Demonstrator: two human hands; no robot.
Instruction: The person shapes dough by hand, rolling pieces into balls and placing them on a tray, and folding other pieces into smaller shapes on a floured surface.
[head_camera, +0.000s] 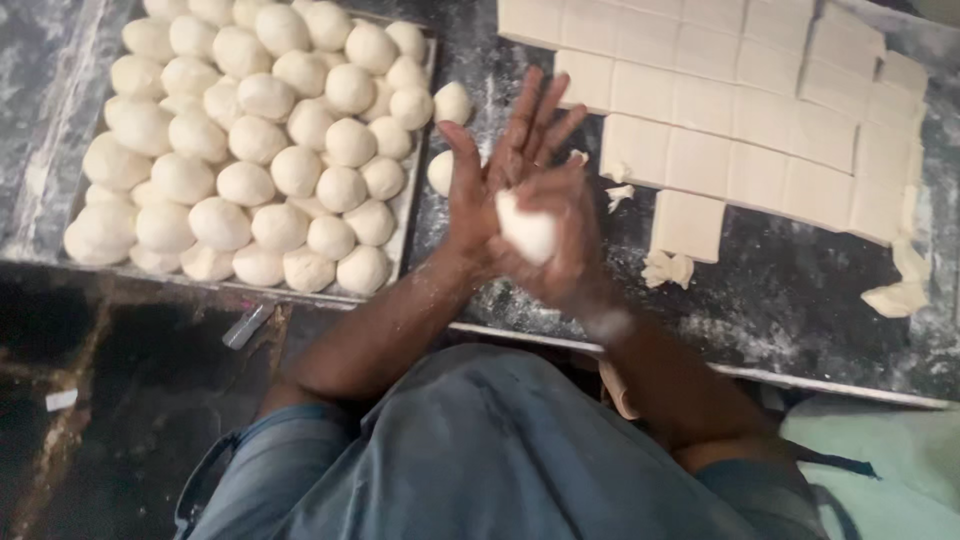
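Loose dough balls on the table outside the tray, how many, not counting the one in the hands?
2. One loose dough ball lies just off the tray, near its upper right corner. The other sits below it, partly behind the left hand. More may be hidden behind the hands.

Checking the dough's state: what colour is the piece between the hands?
Off-white dough piece, head view.
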